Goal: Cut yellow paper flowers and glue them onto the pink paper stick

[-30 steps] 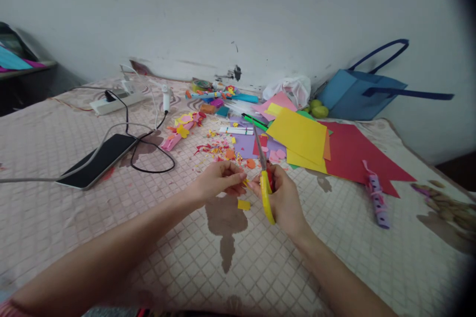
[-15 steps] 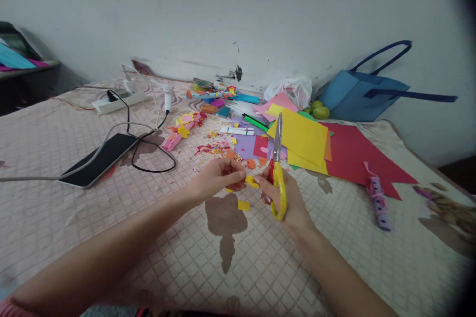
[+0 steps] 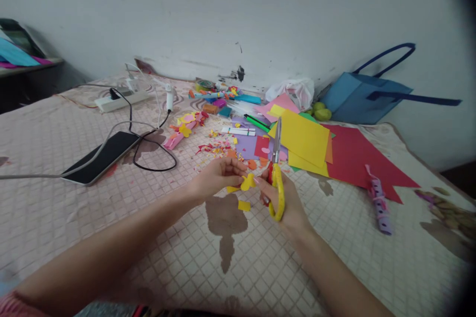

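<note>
My left hand (image 3: pixel 219 177) pinches one side of a small yellow paper flower (image 3: pixel 247 182) between thumb and fingers. Scissors (image 3: pixel 276 178) with yellow and red handles rest in my right hand (image 3: pixel 288 203), blades pointing up and away from me. My right thumb and fingertip touch the flower's other side. On the cloth just below lies a small yellow paper piece (image 3: pixel 244 205), with another yellow scrap (image 3: pixel 233 189) near my left fingertips. Beyond my hands are tiny coloured paper scraps (image 3: pixel 219 147).
Yellow sheets (image 3: pixel 303 138) and red paper (image 3: pixel 366 158) lie to the right, near a purple paper roll (image 3: pixel 380 208). A blue bag (image 3: pixel 366 96) leans at the wall. On the left are a black phone (image 3: pixel 102 158), cables and a power strip (image 3: pixel 121 101).
The yellow paper piece between my hands has turned, so its petal shape now faces me. My right hand still holds the scissors. The view has shifted slightly.
</note>
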A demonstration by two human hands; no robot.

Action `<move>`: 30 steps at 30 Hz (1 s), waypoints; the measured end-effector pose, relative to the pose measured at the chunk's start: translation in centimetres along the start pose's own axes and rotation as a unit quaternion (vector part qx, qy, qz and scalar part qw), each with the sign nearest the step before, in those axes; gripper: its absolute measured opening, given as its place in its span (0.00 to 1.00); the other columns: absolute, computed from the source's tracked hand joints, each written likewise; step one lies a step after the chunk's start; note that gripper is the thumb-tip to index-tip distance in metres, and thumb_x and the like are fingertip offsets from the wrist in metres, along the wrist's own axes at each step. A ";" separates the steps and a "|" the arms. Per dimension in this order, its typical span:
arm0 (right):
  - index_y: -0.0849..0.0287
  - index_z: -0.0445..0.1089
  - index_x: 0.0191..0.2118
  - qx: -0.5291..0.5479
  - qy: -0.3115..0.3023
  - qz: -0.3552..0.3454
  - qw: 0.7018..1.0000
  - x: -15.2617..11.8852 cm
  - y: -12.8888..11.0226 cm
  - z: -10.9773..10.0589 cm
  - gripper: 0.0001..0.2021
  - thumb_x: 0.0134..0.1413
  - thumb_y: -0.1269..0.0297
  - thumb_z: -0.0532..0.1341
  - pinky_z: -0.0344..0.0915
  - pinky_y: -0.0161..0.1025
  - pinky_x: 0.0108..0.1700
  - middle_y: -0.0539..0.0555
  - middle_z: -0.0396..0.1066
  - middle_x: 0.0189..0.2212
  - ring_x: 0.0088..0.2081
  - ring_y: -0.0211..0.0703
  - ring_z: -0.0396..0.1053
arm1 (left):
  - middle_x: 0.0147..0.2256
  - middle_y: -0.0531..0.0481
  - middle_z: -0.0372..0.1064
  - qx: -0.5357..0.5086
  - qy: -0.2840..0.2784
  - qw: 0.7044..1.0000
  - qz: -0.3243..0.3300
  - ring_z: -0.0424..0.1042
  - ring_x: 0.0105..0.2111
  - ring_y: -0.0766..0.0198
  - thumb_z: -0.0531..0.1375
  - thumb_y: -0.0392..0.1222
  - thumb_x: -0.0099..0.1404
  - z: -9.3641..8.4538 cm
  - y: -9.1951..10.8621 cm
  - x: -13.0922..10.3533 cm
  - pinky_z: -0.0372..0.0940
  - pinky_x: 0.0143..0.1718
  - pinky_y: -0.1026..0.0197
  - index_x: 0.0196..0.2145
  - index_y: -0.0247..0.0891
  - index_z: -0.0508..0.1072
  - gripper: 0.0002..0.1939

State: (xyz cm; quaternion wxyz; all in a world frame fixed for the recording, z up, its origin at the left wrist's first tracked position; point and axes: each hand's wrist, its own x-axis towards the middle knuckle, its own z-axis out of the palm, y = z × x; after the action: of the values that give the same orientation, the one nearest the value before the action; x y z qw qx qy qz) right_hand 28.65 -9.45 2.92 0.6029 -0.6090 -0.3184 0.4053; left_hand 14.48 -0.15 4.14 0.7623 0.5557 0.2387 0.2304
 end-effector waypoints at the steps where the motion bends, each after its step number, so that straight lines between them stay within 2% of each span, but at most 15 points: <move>1: 0.57 0.59 0.28 0.004 0.000 0.004 1.000 0.0 0.0 0.0 0.18 0.37 0.56 0.68 0.54 0.30 0.15 0.42 0.58 0.19 0.15 0.28 0.53 | 0.31 0.50 0.70 -0.005 0.001 1.000 0.006 0.70 0.31 0.69 0.64 0.32 0.50 -0.1 0.0 0.0 0.64 0.34 0.65 0.34 0.34 0.69 0.12; 7: 0.57 0.59 0.28 0.018 0.005 0.003 1.000 0.1 0.3 0.1 0.16 0.38 0.58 0.67 0.53 0.30 0.15 0.41 0.57 0.18 0.14 0.28 0.53 | 0.28 0.52 0.69 0.021 -0.016 0.999 0.026 0.68 0.29 0.71 0.63 0.35 0.53 -0.2 0.0 0.2 0.63 0.33 0.67 0.31 0.33 0.71 0.06; 11: 0.57 0.59 0.27 0.005 0.016 -0.009 1.000 0.2 0.7 0.1 0.16 0.38 0.59 0.67 0.53 0.30 0.16 0.41 0.57 0.17 0.15 0.29 0.54 | 0.33 0.48 0.72 0.087 -0.038 0.995 0.014 0.70 0.31 0.68 0.62 0.41 0.55 0.1 -0.2 0.0 0.65 0.33 0.64 0.35 0.34 0.73 0.10; 14: 0.57 0.59 0.27 0.006 0.010 -0.006 1.000 0.2 0.8 0.2 0.16 0.37 0.59 0.68 0.53 0.30 0.15 0.42 0.59 0.18 0.15 0.29 0.53 | 0.32 0.46 0.73 0.132 -0.036 0.990 0.036 0.70 0.30 0.66 0.63 0.40 0.53 -0.1 -0.3 0.0 0.65 0.33 0.63 0.34 0.33 0.74 0.11; 17: 0.57 0.59 0.27 0.005 0.001 0.000 1.000 0.0 0.6 0.2 0.16 0.37 0.58 0.68 0.53 0.30 0.15 0.44 0.63 0.20 0.14 0.28 0.53 | 0.32 0.46 0.73 0.174 -0.002 0.982 0.073 0.71 0.31 0.65 0.63 0.38 0.52 -1.6 0.2 0.6 0.65 0.34 0.62 0.34 0.33 0.74 0.10; 20: 0.57 0.59 0.27 0.012 0.001 0.000 1.000 0.0 0.3 0.1 0.17 0.37 0.58 0.68 0.53 0.30 0.15 0.45 0.66 0.22 0.14 0.28 0.54 | 0.33 0.47 0.73 0.219 0.106 0.960 0.137 0.72 0.32 0.65 0.62 0.35 0.52 -4.6 1.2 1.7 0.65 0.36 0.63 0.33 0.34 0.74 0.09; 21: 0.57 0.59 0.27 0.014 0.001 -0.002 1.000 0.0 0.3 0.1 0.17 0.37 0.58 0.68 0.53 0.30 0.15 0.45 0.66 0.22 0.14 0.28 0.54 | 0.33 0.47 0.73 0.223 0.132 0.955 0.146 0.72 0.32 0.66 0.62 0.34 0.51 -5.6 1.5 2.1 0.65 0.37 0.63 0.33 0.34 0.74 0.09; 24: 0.57 0.59 0.28 0.016 -0.001 -0.006 1.000 0.1 0.3 0.0 0.17 0.36 0.58 0.68 0.53 0.30 0.15 0.45 0.65 0.20 0.14 0.28 0.54 | 0.31 0.48 0.73 0.192 0.155 0.961 0.127 0.72 0.31 0.66 0.63 0.32 0.48 -8.3 1.9 2.9 0.66 0.36 0.62 0.34 0.33 0.72 0.13; 27: 0.57 0.59 0.28 0.021 -0.010 0.000 1.000 0.4 0.6 -0.2 0.17 0.37 0.58 0.68 0.53 0.29 0.15 0.44 0.65 0.20 0.13 0.28 0.53 | 0.28 0.50 0.71 0.171 0.183 0.961 0.121 0.71 0.28 0.67 0.62 0.30 0.46 -9.6 2.0 3.2 0.66 0.33 0.62 0.37 0.33 0.70 0.17; 30: 0.57 0.58 0.28 0.020 -0.019 0.004 1.000 0.6 1.1 -0.4 0.17 0.39 0.58 0.67 0.53 0.29 0.15 0.44 0.65 0.21 0.13 0.27 0.53 | 0.27 0.51 0.70 0.174 0.203 0.955 0.128 0.71 0.27 0.67 0.63 0.31 0.46 -9.8 2.1 3.1 0.66 0.32 0.63 0.38 0.33 0.68 0.19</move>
State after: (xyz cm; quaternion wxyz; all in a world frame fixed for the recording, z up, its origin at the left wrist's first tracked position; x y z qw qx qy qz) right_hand 29.17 -9.15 1.78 0.6074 -0.5899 -0.3193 0.4255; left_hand 10.58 9.59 3.20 0.5530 0.6472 0.3518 0.3893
